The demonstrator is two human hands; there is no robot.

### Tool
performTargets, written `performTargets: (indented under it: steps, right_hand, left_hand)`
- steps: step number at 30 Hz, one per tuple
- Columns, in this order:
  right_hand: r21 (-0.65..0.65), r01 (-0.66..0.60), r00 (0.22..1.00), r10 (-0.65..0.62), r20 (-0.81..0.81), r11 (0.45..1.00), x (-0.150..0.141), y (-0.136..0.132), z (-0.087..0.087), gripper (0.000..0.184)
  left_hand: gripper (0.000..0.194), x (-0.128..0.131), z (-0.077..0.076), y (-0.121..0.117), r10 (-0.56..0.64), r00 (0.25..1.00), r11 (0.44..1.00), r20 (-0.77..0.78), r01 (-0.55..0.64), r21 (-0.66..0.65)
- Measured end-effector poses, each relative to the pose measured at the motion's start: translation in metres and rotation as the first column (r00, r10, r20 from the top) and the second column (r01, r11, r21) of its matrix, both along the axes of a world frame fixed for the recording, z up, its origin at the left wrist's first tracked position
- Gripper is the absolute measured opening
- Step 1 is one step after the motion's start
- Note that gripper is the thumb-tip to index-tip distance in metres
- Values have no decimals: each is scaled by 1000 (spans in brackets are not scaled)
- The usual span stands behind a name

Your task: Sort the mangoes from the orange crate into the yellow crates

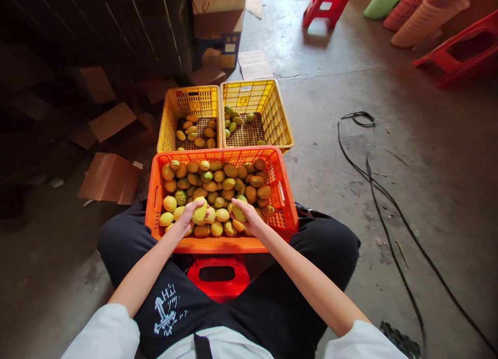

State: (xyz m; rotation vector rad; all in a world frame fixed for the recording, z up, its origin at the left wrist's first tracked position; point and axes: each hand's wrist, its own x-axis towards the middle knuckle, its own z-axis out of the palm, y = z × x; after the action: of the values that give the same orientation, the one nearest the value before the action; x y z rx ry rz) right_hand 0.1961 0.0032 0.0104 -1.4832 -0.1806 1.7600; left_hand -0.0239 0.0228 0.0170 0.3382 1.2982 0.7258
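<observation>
An orange plastic crate (288,193) full of yellow and green mangoes (221,215) stands between my knees. Over its near side, my left hand (189,213) is closed around a yellow mango (199,210). My right hand (251,216) grips a greener mango (238,212), a short way to the right of the first one. Both mangoes are held just above the others. Beyond the orange crate, two yellow crates touch side by side. The left yellow crate (167,115) holds several yellow-orange mangoes, and the right yellow crate (278,107) has several greener ones.
Below the orange crate is a red stool (220,291). Cardboard boxes (112,177) lie at the left, with stacked cartons (218,16) at the back. A black cable (389,198) runs across the floor at right. Another red stool (329,6) and plastic baskets (428,19) stand farther off.
</observation>
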Motion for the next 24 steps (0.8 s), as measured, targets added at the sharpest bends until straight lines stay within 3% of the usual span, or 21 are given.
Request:
performTargets:
  steps: [5,9,18,24]
  right_hand:
    - [22,-27,999,28,-34,999,-7,-3,3,26]
    - [-21,-43,998,42,-42,999,-6,-3,3,17]
    - [-74,-28,999,24,-47,997,-1,1,4,23]
    - [-92,8,999,-11,-35,996,0,2,6,20]
  left_hand:
    - [21,2,3,0,-32,999,996,2,32,-84]
    - [29,5,4,-4,-61,998,996,13,62,-60]
    - [32,5,7,6,118,993,982,-9,-118,-150]
    - [28,6,-5,-1,104,991,995,-83,-103,15]
